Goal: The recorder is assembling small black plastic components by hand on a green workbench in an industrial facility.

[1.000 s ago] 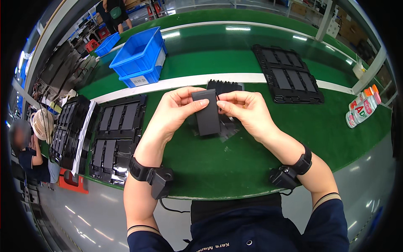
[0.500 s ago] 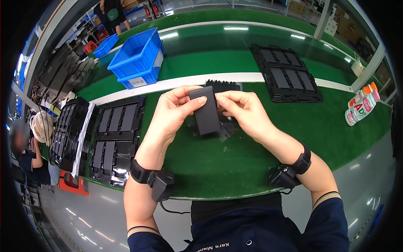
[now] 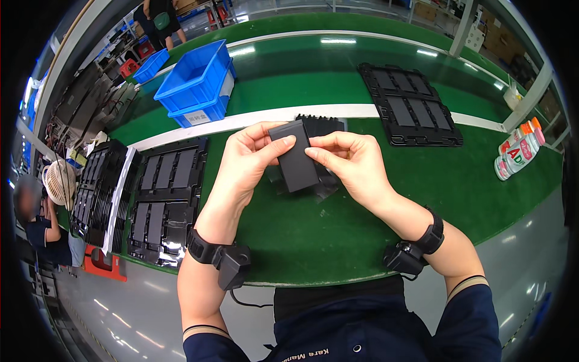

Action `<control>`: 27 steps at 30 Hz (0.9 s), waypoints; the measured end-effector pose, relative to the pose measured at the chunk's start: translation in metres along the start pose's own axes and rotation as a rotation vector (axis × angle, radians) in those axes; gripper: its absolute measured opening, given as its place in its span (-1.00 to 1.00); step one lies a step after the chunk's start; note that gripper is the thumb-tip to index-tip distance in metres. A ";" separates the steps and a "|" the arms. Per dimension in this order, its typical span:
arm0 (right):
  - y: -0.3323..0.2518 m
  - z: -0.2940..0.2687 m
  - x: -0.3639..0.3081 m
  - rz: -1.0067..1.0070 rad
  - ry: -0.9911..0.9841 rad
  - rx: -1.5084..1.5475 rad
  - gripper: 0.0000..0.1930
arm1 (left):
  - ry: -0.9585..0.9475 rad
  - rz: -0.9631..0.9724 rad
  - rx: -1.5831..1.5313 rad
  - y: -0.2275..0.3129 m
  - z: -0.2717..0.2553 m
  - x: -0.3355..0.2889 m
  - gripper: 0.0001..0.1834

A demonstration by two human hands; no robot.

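In front of me I hold up a flat black rectangular piece (image 3: 297,163), tilted a little, above the green worktop (image 3: 289,241). My left hand (image 3: 248,157) is closed on its upper left side, thumb across its face and fingers behind. The thumb and forefinger of my right hand (image 3: 354,161) are closed at its right edge, the thumb tip on the face. Under and behind the piece lie dark scraps or film (image 3: 327,186), partly hidden, so their kind is unclear. Just beyond stands a black item with a toothed edge (image 3: 325,125).
A black tray (image 3: 172,196) of dark flat pieces lies left, beside a tray stack (image 3: 95,193). Another filled tray (image 3: 395,130) is at far right. Blue bins (image 3: 194,87) stand far left, bottles (image 3: 518,155) at right. A person (image 3: 48,232) sits at left by a fan (image 3: 59,181).
My right fingertips have moved slightly down along the right edge, and the thumb now rests on the face. The piece has shifted very little; my left hand keeps its hold.
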State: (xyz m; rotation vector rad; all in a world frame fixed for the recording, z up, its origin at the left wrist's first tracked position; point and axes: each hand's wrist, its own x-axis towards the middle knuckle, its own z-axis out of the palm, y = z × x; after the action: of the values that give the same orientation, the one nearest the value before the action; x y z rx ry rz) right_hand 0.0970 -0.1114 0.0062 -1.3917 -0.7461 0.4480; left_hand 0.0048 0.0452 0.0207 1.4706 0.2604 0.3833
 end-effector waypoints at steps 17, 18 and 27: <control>-0.006 -0.015 0.009 0.250 -0.199 0.021 -0.77 | -0.107 0.033 -0.028 0.001 0.003 -0.002 -0.76; -0.004 -0.015 0.010 0.230 -0.200 0.028 -0.77 | -0.122 0.033 -0.043 0.000 0.003 -0.002 -0.77; -0.008 -0.017 0.010 0.227 -0.175 -0.035 -0.76 | -0.100 0.030 0.145 -0.003 0.002 -0.002 -0.79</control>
State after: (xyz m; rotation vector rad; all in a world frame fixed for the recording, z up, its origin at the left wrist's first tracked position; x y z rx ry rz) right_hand 0.1151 -0.1175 0.0156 -1.4902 -0.7427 0.7451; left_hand 0.0040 0.0423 0.0179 1.6330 0.1892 0.3191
